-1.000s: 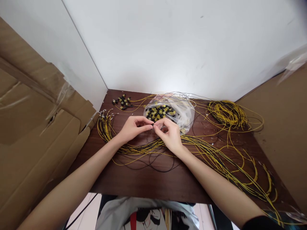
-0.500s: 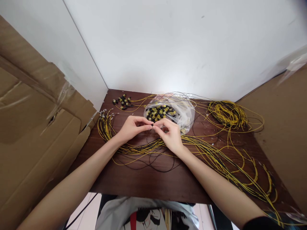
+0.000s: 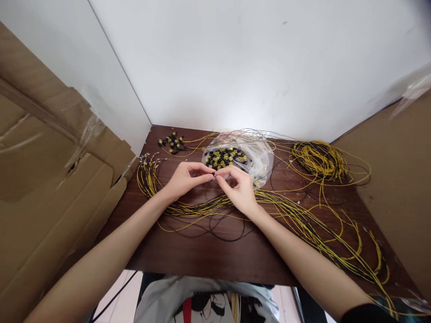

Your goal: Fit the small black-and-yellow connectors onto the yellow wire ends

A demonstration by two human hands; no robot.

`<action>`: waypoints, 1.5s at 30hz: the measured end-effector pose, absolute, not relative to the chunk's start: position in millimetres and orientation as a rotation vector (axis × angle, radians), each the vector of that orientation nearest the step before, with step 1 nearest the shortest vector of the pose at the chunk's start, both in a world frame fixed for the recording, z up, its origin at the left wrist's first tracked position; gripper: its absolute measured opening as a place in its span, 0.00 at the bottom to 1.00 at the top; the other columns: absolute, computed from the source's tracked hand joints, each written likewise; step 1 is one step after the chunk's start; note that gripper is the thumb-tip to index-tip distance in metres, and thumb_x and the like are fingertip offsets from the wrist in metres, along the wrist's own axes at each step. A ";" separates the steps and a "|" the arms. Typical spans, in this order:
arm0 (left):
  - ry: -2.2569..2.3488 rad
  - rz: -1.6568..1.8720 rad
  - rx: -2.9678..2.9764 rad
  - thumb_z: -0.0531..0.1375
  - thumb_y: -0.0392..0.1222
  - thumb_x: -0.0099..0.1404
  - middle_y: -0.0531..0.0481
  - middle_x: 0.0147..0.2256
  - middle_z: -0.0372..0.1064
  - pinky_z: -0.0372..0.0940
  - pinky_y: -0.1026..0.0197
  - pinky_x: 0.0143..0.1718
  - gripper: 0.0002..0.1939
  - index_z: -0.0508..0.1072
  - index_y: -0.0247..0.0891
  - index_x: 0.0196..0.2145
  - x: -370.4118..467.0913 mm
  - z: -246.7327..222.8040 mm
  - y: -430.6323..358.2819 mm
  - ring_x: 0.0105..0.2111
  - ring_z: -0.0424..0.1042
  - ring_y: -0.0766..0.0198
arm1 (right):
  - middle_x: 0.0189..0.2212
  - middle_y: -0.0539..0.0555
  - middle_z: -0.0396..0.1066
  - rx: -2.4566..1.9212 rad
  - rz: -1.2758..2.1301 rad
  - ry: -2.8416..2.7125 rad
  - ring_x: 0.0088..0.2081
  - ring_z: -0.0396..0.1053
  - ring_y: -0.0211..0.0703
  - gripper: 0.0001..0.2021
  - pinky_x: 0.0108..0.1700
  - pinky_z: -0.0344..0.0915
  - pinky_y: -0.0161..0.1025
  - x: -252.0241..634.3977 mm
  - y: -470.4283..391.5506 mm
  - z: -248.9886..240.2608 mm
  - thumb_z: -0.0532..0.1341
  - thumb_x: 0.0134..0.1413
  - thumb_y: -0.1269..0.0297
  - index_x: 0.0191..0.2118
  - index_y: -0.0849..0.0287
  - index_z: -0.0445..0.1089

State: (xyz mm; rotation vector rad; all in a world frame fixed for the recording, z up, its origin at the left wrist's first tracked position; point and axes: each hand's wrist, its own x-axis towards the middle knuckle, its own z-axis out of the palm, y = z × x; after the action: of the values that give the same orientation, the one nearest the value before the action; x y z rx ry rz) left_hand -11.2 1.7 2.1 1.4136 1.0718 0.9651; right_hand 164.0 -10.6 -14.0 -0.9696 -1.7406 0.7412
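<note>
My left hand (image 3: pixel 188 179) pinches a small black piece (image 3: pixel 213 174) between thumb and index finger. The fingertips of my right hand (image 3: pixel 238 186) meet it from the other side, also in a pinch; what lies between them is too small to make out. A thin black wire loops down below the fingertips. Just behind the hands lies a clear plastic bag (image 3: pixel 261 157) with many small black-and-yellow parts (image 3: pixel 224 157) in it. Under both wrists a long bundle of yellow and black wires (image 3: pixel 198 207) runs across the table.
More black-and-yellow parts (image 3: pixel 173 143) lie at the back left, some with wires attached. A coiled bunch of yellow and black wire (image 3: pixel 319 161) is at the back right. Cardboard (image 3: pixel 50 188) stands at the left, another cardboard panel (image 3: pixel 397 179) at the right, a white wall (image 3: pixel 235 67) behind.
The fingertips of my right hand have shifted very slightly right, opening a small gap from the left fingertips. Everything else stays where it was.
</note>
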 end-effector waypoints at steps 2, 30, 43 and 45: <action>1.071 0.964 1.412 0.67 0.41 0.51 0.47 0.33 0.77 0.68 0.62 0.38 0.13 0.78 0.33 0.34 -11.1 2.2 1.5 0.33 0.74 0.63 | 0.29 0.51 0.69 -0.975 0.742 -1.738 0.30 0.67 0.36 0.05 0.24 0.61 0.31 164.2 -10.7 -14.1 0.58 0.55 0.68 0.35 0.58 0.71; 1.129 0.909 1.636 0.63 0.45 0.55 0.46 0.30 0.75 0.66 0.64 0.32 0.14 0.77 0.31 0.35 -10.9 3.4 -0.5 0.29 0.72 0.64 | 0.28 0.51 0.69 -1.003 0.725 -1.767 0.30 0.67 0.37 0.04 0.28 0.62 0.34 164.6 -10.7 -13.8 0.59 0.55 0.65 0.33 0.58 0.70; 1.168 0.979 1.599 0.64 0.43 0.54 0.45 0.29 0.75 0.67 0.62 0.35 0.13 0.76 0.31 0.34 -14.5 1.8 4.2 0.30 0.73 0.62 | 0.31 0.52 0.71 -1.133 0.475 -1.645 0.32 0.68 0.41 0.06 0.36 0.64 0.39 190.2 6.6 -5.3 0.55 0.56 0.69 0.35 0.58 0.69; 1.167 0.985 1.590 0.64 0.44 0.54 0.45 0.30 0.75 0.67 0.62 0.35 0.13 0.77 0.31 0.34 -15.1 1.2 4.8 0.30 0.74 0.62 | 0.32 0.53 0.71 -1.159 0.435 -1.717 0.34 0.68 0.42 0.07 0.37 0.64 0.40 192.6 9.4 -8.1 0.55 0.55 0.70 0.34 0.58 0.70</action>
State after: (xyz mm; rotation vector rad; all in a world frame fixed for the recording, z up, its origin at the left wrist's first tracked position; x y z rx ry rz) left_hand -15.1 4.8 1.2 1.5896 1.1669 0.9845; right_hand 192.6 9.4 -8.1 -1.1591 -1.7166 0.4351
